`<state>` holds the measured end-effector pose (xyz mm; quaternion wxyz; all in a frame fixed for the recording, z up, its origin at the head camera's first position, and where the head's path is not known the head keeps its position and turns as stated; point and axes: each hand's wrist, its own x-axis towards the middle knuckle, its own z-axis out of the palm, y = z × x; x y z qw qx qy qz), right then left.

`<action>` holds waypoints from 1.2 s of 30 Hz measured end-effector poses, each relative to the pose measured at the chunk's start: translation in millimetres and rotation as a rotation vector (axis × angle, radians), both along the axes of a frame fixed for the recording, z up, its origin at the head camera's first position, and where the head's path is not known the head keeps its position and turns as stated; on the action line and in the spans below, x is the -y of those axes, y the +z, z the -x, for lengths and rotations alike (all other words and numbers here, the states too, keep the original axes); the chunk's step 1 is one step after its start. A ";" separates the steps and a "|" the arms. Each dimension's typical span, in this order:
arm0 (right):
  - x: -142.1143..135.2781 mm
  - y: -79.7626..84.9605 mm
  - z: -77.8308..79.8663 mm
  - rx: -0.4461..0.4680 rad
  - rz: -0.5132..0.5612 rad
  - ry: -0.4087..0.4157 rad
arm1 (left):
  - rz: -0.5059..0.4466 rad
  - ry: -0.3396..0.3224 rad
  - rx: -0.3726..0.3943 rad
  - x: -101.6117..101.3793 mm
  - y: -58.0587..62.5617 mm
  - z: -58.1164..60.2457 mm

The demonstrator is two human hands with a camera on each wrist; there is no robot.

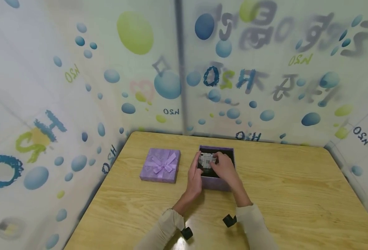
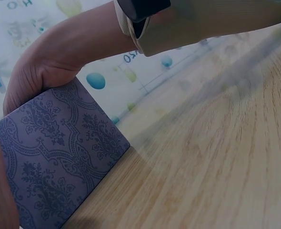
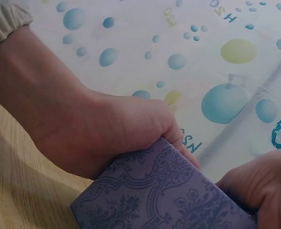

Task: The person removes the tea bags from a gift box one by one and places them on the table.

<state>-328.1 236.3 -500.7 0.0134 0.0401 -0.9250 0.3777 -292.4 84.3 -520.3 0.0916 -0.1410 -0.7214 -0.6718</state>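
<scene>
An uncovered purple gift box [image 1: 216, 184] with a black inside stands on the table. In it, near the left side, shows a small flat grey-and-white patterned piece [image 1: 207, 160]; its kind is unclear. My right hand [image 1: 226, 167] reaches over the box's front and pinches this piece at its right edge. My left hand [image 1: 195, 177] holds the box by its left wall, fingers along the outside and thumb at the rim. Both wrist views show the box's scrolled floral side [image 2: 59, 152]; there its wall hides the right fingertips.
Left of the box lies its purple lid [image 1: 160, 166] with a lilac ribbon bow [image 1: 164, 164]. The wooden table [image 1: 284, 187] meets a wall [image 1: 265, 114] printed with bubbles and letters. Small black devices [image 1: 230, 220] hang at both cuffs.
</scene>
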 end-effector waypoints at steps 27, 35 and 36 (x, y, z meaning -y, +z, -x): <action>-2.3 9.2 3.8 0.064 0.125 0.116 | 0.046 0.078 -0.069 -5.7 -40.6 24.8; -3.1 7.9 3.2 0.035 0.180 0.082 | 0.041 0.059 -0.068 -3.3 -42.1 24.6; -3.5 7.6 2.9 0.031 0.184 0.077 | 0.041 0.060 -0.067 -3.5 -42.8 24.3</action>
